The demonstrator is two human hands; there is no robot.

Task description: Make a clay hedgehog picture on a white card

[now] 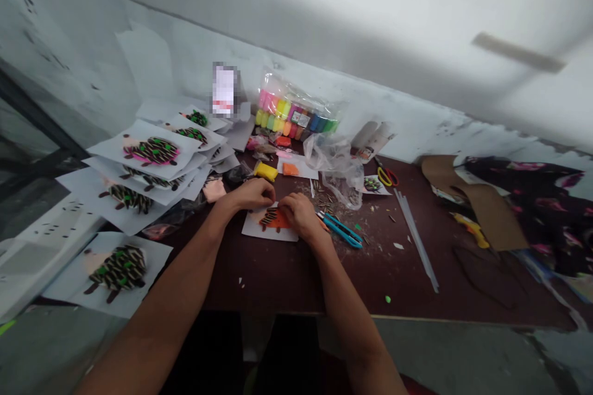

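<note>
A small white sheet lies on the dark red table, bearing an orange hedgehog shape partly covered with short dark striped sticks. My left hand is over the sheet's upper left edge, its fingers bent together; what they hold, if anything, is too small to tell. My right hand rests at the sheet's right side, fingers curled over the orange shape, their tips partly hidden. A yellow clay block and an orange clay block lie just beyond the hands.
Finished hedgehog sheets are stacked at the left. Behind are a pack of coloured clay and a plastic bag. To the right lie a blue cutter, scissors, glue sticks and a yellow glue gun.
</note>
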